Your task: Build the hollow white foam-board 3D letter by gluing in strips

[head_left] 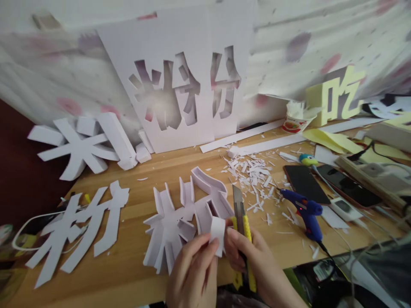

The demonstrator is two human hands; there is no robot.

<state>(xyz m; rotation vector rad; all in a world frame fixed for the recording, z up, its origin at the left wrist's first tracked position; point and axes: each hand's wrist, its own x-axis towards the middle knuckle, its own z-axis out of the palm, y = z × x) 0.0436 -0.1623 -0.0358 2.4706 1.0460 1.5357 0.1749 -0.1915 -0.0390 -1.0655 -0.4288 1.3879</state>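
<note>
Left hand [194, 265]: pinching white strip [217, 231]
Right hand [244, 250]: clasping yellow snap-off knife [238, 212]
Blue glue gun [307, 209]: 2 o'clock from hands

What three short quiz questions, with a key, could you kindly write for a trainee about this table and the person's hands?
1. Multiple choice: which hand grips the knife?
A) Left
B) Right
C) Neither
2. True or false: the glue gun rests on the table, to the right of the main pile of scraps.
3. Fill the gap: the small strip in the fingers of the left hand is ____ in colour.

Key:
1. B, the right hand
2. True
3. White
</note>
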